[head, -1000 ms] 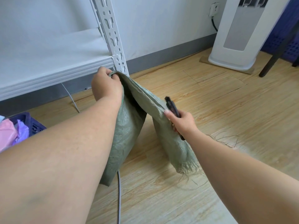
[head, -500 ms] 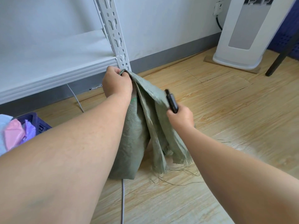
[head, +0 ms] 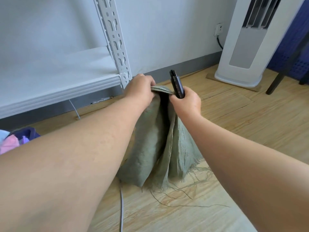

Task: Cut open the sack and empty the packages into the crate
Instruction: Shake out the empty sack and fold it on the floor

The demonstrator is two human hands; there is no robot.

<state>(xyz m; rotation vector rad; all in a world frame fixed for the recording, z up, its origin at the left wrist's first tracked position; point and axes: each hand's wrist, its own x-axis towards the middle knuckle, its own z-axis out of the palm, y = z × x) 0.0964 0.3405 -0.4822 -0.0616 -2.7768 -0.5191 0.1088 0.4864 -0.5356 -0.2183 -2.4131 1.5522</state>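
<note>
A limp green woven sack point(head: 150, 148) hangs folded from both hands, its frayed cut edge trailing threads on the wooden floor. My left hand point(head: 139, 88) grips the sack's top fold. My right hand point(head: 186, 102) holds a black utility knife point(head: 177, 84) pointing up and also pinches the sack's top beside the left hand. At the far left edge a dark blue crate point(head: 31, 133) shows a corner, with pink and light-blue packages point(head: 9, 144) inside it. My left forearm hides most of the crate.
A white metal shelf point(head: 58, 91) with a slotted upright point(head: 115, 41) stands at the back left. A grey cable point(head: 121, 210) runs along the floor under the sack. A white tower appliance point(head: 245, 42) stands at the back right beside a dark leg point(head: 282, 71).
Both hands have come together at the sack's top and risen. The sack has folded from a spread drape into a narrow hanging bundle. The knife now points upward.
</note>
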